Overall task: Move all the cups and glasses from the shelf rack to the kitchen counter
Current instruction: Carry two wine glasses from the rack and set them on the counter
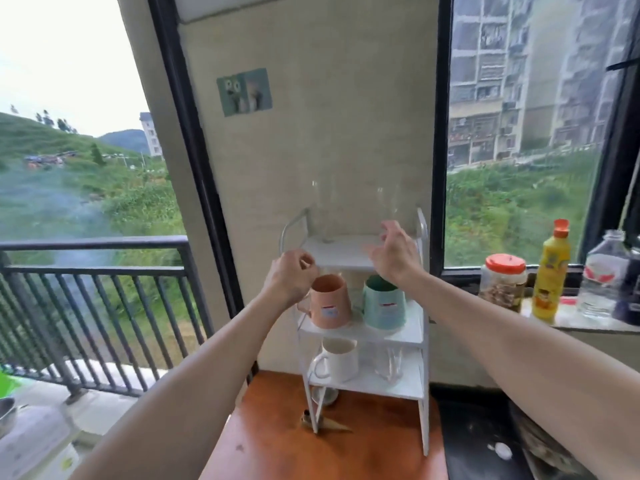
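Note:
A white three-tier shelf rack (346, 252) stands on a wooden surface against the wall. Two tall clear glasses stand on its top tier, one at the left (320, 209) and one at the right (391, 206). The middle tier holds a pink cup (329, 299) and a teal cup (384, 303). On the lower tier sit a white mug (337, 360) and a clear glass (389, 365). My left hand (292, 278) hovers above the pink cup, fingers loosely curled and holding nothing. My right hand (394, 251) is open just before the right tall glass.
A ledge at the right carries an orange-lidded jar (502, 285), a yellow bottle (550, 271) and a clear plastic bottle (602, 275). The brown wooden surface (277, 445) extends toward me. A black railing (104, 268) is at the left, with a metal bowl (7, 414) below.

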